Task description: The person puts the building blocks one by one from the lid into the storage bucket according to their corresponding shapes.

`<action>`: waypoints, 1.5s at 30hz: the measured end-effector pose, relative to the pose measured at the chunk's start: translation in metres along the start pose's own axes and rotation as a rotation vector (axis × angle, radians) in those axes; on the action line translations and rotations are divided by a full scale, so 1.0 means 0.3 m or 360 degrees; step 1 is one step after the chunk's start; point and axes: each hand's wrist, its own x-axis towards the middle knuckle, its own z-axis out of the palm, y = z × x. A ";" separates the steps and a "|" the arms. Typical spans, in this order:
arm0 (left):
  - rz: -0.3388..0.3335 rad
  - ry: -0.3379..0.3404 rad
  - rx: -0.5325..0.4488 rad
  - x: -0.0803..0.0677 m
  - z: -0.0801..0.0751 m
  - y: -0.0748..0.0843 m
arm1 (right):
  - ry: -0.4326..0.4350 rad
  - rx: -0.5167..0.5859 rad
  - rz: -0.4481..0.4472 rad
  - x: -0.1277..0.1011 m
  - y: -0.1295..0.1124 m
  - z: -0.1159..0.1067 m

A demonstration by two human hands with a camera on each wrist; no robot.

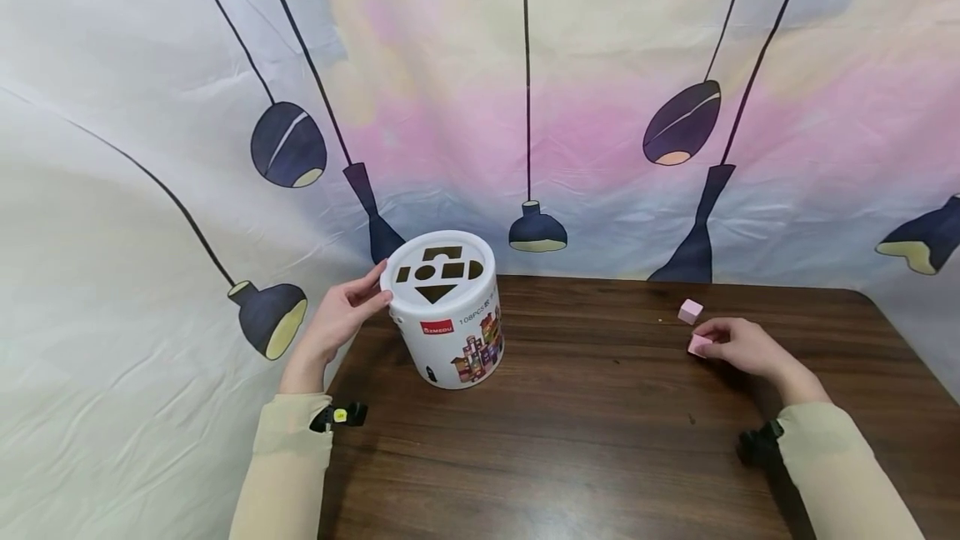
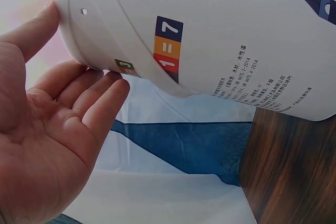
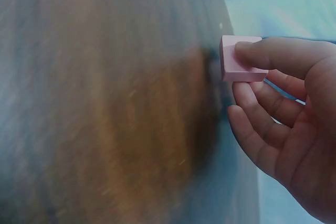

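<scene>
A white bucket (image 1: 450, 348) stands on the table at the left, with shaped holes in its white lid (image 1: 405, 294). My left hand (image 1: 347, 317) touches the lid's edge from the left, thumb and fingers spread and fairly straight. In the left wrist view, that hand (image 2: 58, 108) has its thumb and fingertips against the rim. At the right, my right hand (image 1: 746, 348) pinches a pink cube block (image 1: 700, 345) between thumb and fingers. The right wrist view shows this block (image 3: 236, 69) under the thumb. Just behind it lies another pink cube (image 1: 690, 311).
The dark wooden table (image 1: 570, 440) reaches back to a hanging cloth (image 1: 600, 40) printed with lamps. More cloth hangs along the left side. A white carrying handle (image 2: 136, 51) runs down the bucket's side.
</scene>
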 end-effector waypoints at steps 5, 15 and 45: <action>0.0009 -0.0010 0.0020 0.000 -0.001 0.003 | -0.0003 0.0002 -0.0071 0.032 -0.051 -0.009; 0.0013 -0.0011 -0.0009 0.002 -0.001 0.001 | 0.0023 0.0051 -0.0170 0.085 -0.189 -0.009; -0.0024 -0.0035 0.0028 -0.006 -0.006 0.024 | 0.0132 0.0030 -0.0714 0.244 -0.522 0.065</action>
